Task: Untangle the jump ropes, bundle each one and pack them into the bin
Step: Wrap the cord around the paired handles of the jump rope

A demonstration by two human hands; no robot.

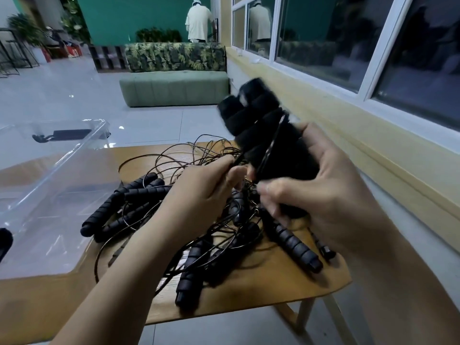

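A tangled heap of black jump ropes (pixel 199 220) with ribbed foam handles and thin wire cords lies on a small wooden table (pixel 286 290). My right hand (pixel 323 185) grips a pair of black handles (pixel 258 120), raised above the heap and blurred by motion. A thin cord crosses the pair of handles. My left hand (pixel 206 192) pinches that cord (pixel 239 158) just left of the handles. A clear plastic bin (pixel 57 170) stands on the table's left side, with a black handle (pixel 5 242) at its near left edge.
A yellow wall with white-framed windows (pixel 348 46) runs close along the right. A green bench (pixel 174 87) and a leaf-patterned sofa back stand across the tiled floor. A person in a white shirt (pixel 199 21) stands far off, facing away.
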